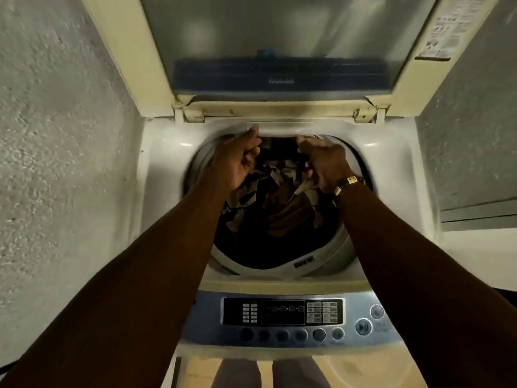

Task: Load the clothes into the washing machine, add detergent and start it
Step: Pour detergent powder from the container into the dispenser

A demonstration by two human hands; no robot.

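A: Reaching both arms into the washing machine (pixel 156 175), lid (pixel 279 37) up. Left hand (pixel 237 163) is at the far-left rim of the drum, fingers curled loosely, thumb up. I can't tell whether it pinches cloth; motion blur there.

B: Right hand?

A: Right hand (pixel 324 166), the one with the wristband (pixel 349 183), is at the far-right side of the drum, knuckles up, fingers bent down toward the clothes (pixel 279 203). It looks closed on fabric, but the contact is hidden under the hand.

B: Where's the load relative to them?

A: Directly below and between both hands, slightly nearer the body. Heap of brown and patterned pieces with no clear long axis, already inside the drum. Both hands are about equally close; the right sits lower on the pile.

B: Detergent?

A: None in view. Control panel (pixel 282 317) sits well back from the hands, near the body, untouched. My guess: still settling the load, detergent and start remain.
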